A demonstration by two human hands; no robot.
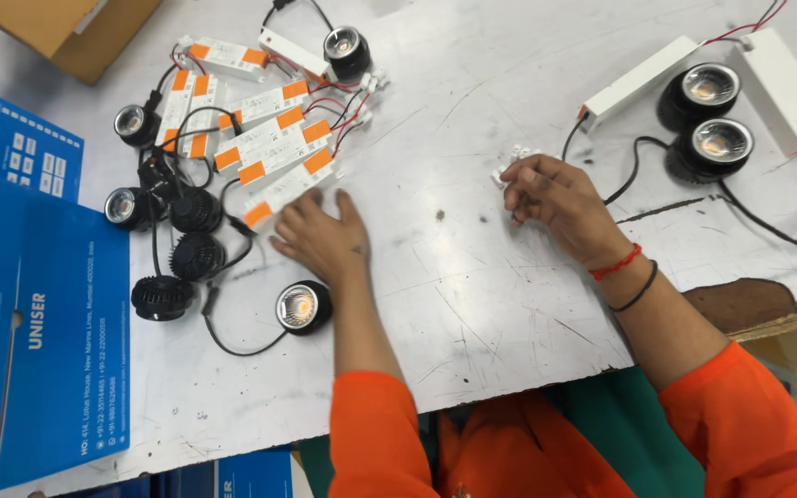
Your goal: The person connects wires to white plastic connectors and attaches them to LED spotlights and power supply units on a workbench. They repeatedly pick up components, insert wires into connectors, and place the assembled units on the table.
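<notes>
Scratched white table (472, 304); hands touch boxy plastic driver (290, 188), connector (515, 159).

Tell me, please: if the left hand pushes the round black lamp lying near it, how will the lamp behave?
The round lamp would probably roll or swivel, since its body is cylindrical. Its thin black cable looks floppy and would likely trail behind.

We see a scratched white worktop (472, 304) with a chipped near-right edge. On its left part lie white-and-orange driver boxes (269, 148) tangled with black round spotlights (197, 255) and their wires, and one lit spotlight (302, 307) sits nearer us. At the far right rest two larger spotlights (707, 115) beside long white boxes (786, 88). Blue cartons (39, 323) overlap the left edge.
</notes>
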